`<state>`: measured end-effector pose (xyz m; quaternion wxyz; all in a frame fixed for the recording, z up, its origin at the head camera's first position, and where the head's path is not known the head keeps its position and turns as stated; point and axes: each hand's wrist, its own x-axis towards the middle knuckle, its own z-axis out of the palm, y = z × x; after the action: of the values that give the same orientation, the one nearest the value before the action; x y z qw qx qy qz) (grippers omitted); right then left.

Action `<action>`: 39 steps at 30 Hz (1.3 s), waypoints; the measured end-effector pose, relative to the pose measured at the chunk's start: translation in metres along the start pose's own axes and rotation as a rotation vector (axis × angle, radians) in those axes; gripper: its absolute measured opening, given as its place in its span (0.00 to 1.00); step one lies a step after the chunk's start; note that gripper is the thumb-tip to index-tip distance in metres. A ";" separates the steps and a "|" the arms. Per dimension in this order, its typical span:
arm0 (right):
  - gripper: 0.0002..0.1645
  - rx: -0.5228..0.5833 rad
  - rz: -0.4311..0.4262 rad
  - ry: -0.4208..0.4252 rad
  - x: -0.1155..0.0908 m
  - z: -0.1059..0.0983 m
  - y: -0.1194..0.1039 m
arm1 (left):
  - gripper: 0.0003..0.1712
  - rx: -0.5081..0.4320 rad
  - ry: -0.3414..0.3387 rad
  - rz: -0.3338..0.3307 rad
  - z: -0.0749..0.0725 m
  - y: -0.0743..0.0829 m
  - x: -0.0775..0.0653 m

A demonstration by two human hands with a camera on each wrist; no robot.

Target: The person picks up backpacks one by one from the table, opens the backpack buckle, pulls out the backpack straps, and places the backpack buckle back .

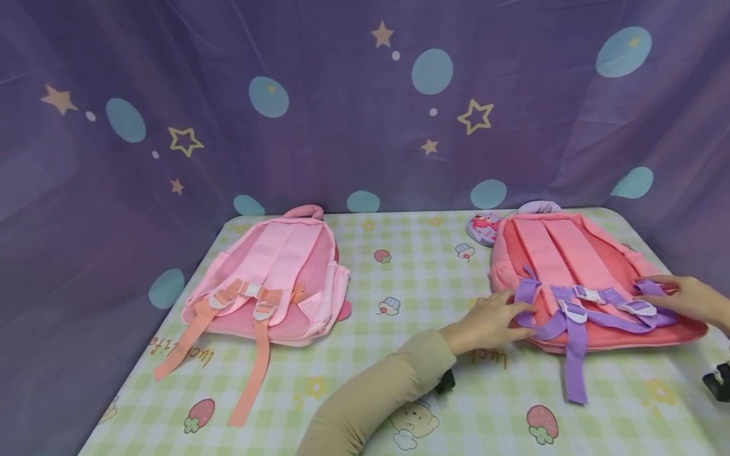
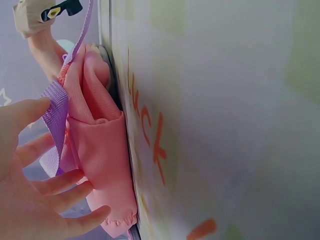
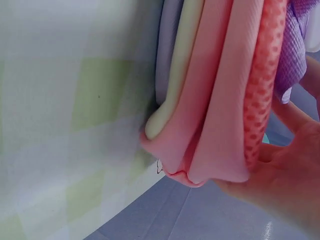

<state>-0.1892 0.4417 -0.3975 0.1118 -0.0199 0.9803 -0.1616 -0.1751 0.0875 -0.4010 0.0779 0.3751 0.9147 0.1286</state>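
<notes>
A coral-pink backpack [image 1: 576, 253] lies back panel up on the table's right side, its purple straps [image 1: 576, 354] and white buckles uppermost. At its left edge, my left hand [image 1: 490, 320] touches the purple strap with fingers spread; in the left wrist view the thumb meets the strap [image 2: 57, 110] and the other fingers extend along the bag's side. My right hand [image 1: 690, 297] is at the bag's right edge, fingers extended by the other purple strap [image 3: 290, 60]. Some right fingertips are hidden behind the bag. A lighter pink backpack [image 1: 285, 253] with orange straps lies to the left.
A checked tablecloth [image 1: 399, 354] printed with strawberries and cupcakes covers the table. A small round patterned pouch [image 1: 483, 229] sits beside the coral backpack's top. Behind the table hangs a purple curtain [image 1: 342, 139] with stars and blue ovals.
</notes>
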 end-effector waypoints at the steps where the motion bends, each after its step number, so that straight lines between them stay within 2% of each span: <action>1: 0.43 0.000 -0.005 0.004 0.000 0.001 0.000 | 0.26 -0.004 -0.002 -0.001 0.000 -0.001 -0.001; 9: 0.42 0.028 -0.040 0.016 0.000 0.006 -0.003 | 0.25 -0.013 0.001 -0.009 -0.003 -0.008 -0.009; 23: 0.42 0.081 -0.074 0.016 -0.002 0.010 -0.026 | 0.25 -0.027 0.038 0.016 -0.005 -0.030 -0.024; 32: 0.41 0.096 -0.107 0.026 -0.001 0.016 -0.046 | 0.25 -0.039 0.060 0.012 -0.009 -0.046 -0.038; 39: 0.37 0.130 -0.170 0.032 0.000 0.021 -0.058 | 0.25 -0.094 0.067 -0.016 -0.013 -0.059 -0.051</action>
<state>-0.1841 0.3801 -0.3984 0.0831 -0.0932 0.9642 -0.2340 -0.1819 0.0090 -0.4033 0.0656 0.3591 0.9127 0.1835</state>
